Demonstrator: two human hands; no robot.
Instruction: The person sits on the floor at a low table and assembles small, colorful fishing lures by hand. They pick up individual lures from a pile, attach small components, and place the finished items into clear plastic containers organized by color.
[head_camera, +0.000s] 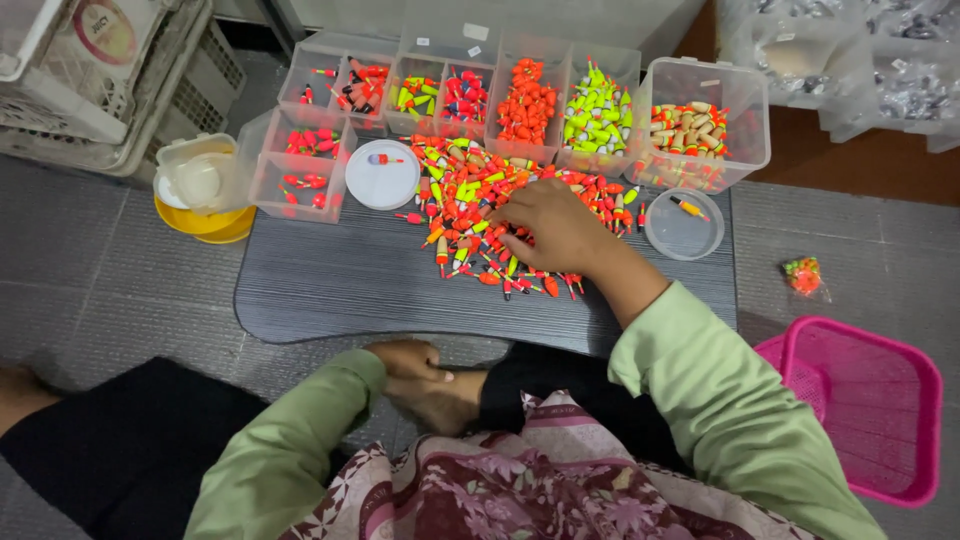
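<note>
Floral-patterned cloth (520, 480) and pale green sleeves fill the near edge of the view. Left hand (408, 360) rests low, below the tray edge, against the person's bare foot (445, 400); fingers loosely curled, grasping nothing that can be seen.

Right hand (548, 225) reaches forward over the dark grey lap table (340, 280), palm down, fingers spread and pressed into the loose heap of small orange, red and yellow-green fishing floats (470, 205). Whether any float is pinched between the fingertips cannot be told; the palm hides them.

Progress, as judged: partly done. The clear plastic sorting bins (530, 95) at the far edge already hold separated colours: red, orange, yellow-green, and a mixed tan-and-red lot in the larger clear tub (700, 125). A sizeable unsorted heap remains on the table, so much is left.

Also noted: a round white lid (382, 178) with one float on it, a round clear dish (684, 225) with one float, a yellow bowl (205, 222) at left, a pink mesh basket (860, 400) on the floor at right
</note>
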